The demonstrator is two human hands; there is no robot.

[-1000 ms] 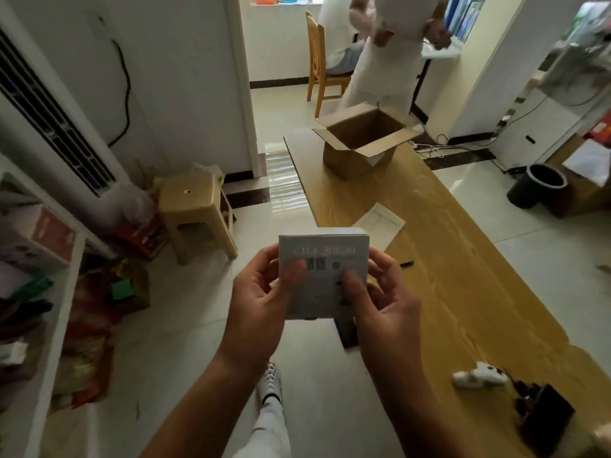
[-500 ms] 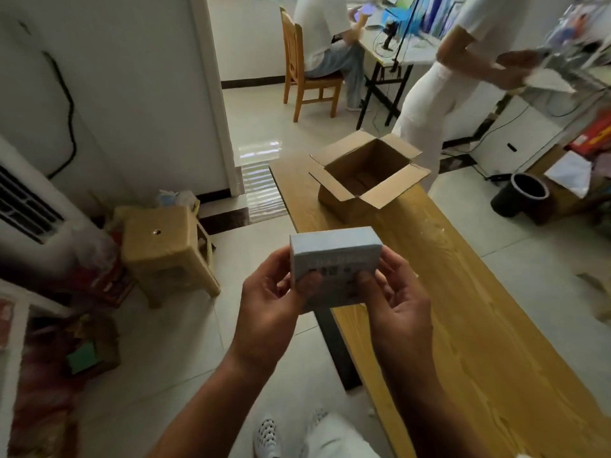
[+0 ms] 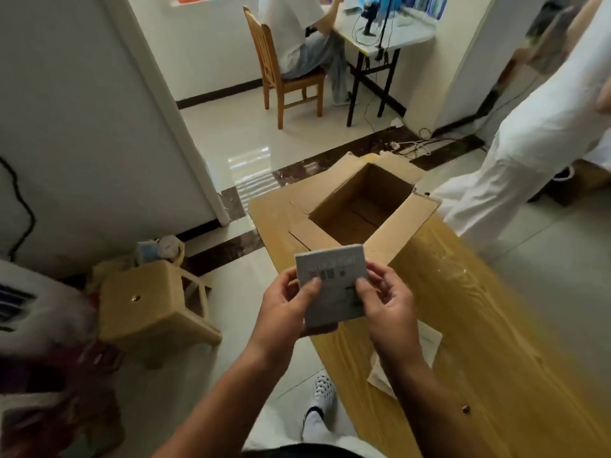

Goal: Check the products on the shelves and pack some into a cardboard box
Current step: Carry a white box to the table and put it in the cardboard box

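Note:
A small grey product box with printed text is held in front of me by both hands. My left hand pinches its left edge, thumb on the face. My right hand pinches its right edge the same way. Just beyond it an open cardboard box stands on the end of a long wooden table, flaps spread out. Its brown inside looks empty as far as I can see.
A yellow plastic stool stands on the floor to the left. A person in white stands right of the table; another sits on a wooden chair at a desk beyond. A paper sheet lies under my right wrist.
I have moved closer to the table end, so the cardboard box now sits just beyond the product box. The standing person has shifted to the right. My grip is unchanged.

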